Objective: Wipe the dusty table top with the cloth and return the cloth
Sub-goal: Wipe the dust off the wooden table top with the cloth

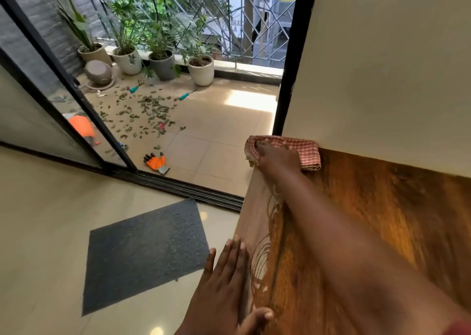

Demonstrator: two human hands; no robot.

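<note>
At the near edge of the tabletop (356, 207), the left hand (224, 283) lies flat with fingers straight and together against the wooden side, the thumb hooked over the top edge; it looks placed to steady the body while the other arm stretches out. It holds nothing.

Beside it, pale swirled streaks mark the strip of wood along the left edge, probably dust partly smeared, while the surface further right shows a warmer, cleaner brown.

Further out, the right hand (274, 156) presses down on the red checked cloth (303, 149) at the far left corner, where the tabletop meets the cream wall (382, 67). The cloth is bunched under the palm, part of it spilling over the corner. Whether this grip is curled round the fabric or simply spread flat on it cannot be told, since the fingers are hidden by the back of the hand.

Beyond, an orange glove (156, 162) lies on the balcony floor among scattered dry leaves, with potted plants along the railing. The tabletop's right end is cut off.
</note>
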